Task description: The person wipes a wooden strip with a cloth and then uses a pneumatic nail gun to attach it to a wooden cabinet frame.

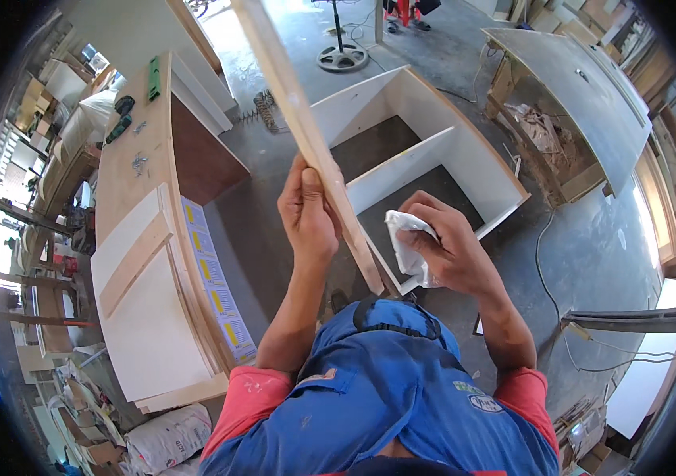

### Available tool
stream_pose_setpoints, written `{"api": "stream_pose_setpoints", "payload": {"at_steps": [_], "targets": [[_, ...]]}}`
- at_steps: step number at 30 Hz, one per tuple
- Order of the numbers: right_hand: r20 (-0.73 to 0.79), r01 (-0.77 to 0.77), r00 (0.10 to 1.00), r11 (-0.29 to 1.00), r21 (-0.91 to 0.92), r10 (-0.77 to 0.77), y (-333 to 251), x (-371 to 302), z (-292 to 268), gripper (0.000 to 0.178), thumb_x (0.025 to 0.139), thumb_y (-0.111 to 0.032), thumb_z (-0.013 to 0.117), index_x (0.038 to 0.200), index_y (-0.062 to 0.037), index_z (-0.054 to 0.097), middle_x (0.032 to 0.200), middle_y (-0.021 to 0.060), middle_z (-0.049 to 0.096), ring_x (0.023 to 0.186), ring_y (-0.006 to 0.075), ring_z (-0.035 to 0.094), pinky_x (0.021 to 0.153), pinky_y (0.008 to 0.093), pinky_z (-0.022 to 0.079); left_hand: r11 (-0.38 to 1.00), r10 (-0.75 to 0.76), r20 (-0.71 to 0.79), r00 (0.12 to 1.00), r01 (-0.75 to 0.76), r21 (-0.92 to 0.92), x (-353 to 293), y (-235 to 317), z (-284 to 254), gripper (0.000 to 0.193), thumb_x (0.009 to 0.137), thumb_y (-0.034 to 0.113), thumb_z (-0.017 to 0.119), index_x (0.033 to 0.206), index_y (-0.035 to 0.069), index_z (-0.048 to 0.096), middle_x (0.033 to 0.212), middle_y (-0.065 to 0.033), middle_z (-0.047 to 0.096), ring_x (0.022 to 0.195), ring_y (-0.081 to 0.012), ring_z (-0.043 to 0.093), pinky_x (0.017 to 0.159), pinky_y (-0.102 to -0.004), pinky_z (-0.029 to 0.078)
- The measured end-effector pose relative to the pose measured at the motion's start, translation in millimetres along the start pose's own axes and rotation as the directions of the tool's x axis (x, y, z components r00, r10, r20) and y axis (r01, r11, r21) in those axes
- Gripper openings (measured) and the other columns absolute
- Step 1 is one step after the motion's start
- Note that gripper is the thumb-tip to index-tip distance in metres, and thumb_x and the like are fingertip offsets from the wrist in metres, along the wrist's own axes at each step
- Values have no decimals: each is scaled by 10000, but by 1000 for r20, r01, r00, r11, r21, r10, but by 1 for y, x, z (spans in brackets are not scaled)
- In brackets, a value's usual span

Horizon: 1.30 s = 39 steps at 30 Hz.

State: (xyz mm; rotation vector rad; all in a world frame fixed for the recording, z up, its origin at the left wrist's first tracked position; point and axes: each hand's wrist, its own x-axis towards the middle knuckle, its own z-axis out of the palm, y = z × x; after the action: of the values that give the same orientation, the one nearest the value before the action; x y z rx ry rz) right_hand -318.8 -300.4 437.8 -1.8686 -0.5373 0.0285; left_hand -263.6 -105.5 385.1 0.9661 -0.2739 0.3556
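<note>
A long wooden strip (290,95) slants from the top of the view down toward my waist. My left hand (306,210) grips it near its lower part, thumb on its face and the fingers mostly behind. To its right, my right hand (453,246) is closed around a white plastic container (409,250), whose exact kind is hard to make out. The container is apart from the strip. Behind both hands, a white cabinet frame (500,159) with wood-coloured edges lies on the floor, split by a divider.
At left stands a wooden bench (143,131) bearing a drill (121,119), a green tool (154,79), screws (140,164) and stacked panels (147,317). A grey-topped table (584,87) is at back right, with a cable (543,254) on the floor. Further back is a round metal stand base (342,57).
</note>
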Motion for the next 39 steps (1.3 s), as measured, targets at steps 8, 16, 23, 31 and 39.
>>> {"api": "stream_pose_setpoints", "payload": {"at_steps": [8,16,23,31,39], "targets": [[71,11,997,998,-58,-7,-5,26,5,157,933,-85,635,984,63,619,933,160,582,824,313,590,740,368,458,998,-52,62,997,49,42,-12,-12,9,394,1073,237,501,1339,-47,562,1047,0,593,907,-67,517,788,-214,431],[103,7,995,998,-62,-1,-8,33,5,170,937,-83,623,1013,68,639,951,192,610,852,365,627,761,395,476,999,19,92,996,-23,37,-16,-16,3,443,1072,261,496,1385,-52,512,1035,-67,625,913,-112,582,798,-246,486],[72,-22,997,998,-60,26,-25,36,-8,188,952,-117,626,1014,60,641,941,165,605,844,326,614,762,374,470,978,-3,102,995,-18,206,-18,-13,0,423,1074,269,497,1352,-47,540,1040,-18,617,919,-64,556,795,-221,465],[117,-4,993,995,-98,15,-28,39,-9,209,953,-137,630,1020,60,641,954,170,613,856,323,626,774,365,471,962,17,146,989,-56,269,-17,-6,6,428,1077,293,493,1329,-47,553,1010,12,601,883,-40,522,755,-195,433],[261,13,965,986,-164,31,-5,16,4,166,925,-108,654,936,55,624,905,179,597,819,365,608,724,413,463,997,3,65,998,-9,81,19,20,13,421,1077,268,482,1376,-24,536,973,-82,637,821,-113,586,690,-246,488]]}}
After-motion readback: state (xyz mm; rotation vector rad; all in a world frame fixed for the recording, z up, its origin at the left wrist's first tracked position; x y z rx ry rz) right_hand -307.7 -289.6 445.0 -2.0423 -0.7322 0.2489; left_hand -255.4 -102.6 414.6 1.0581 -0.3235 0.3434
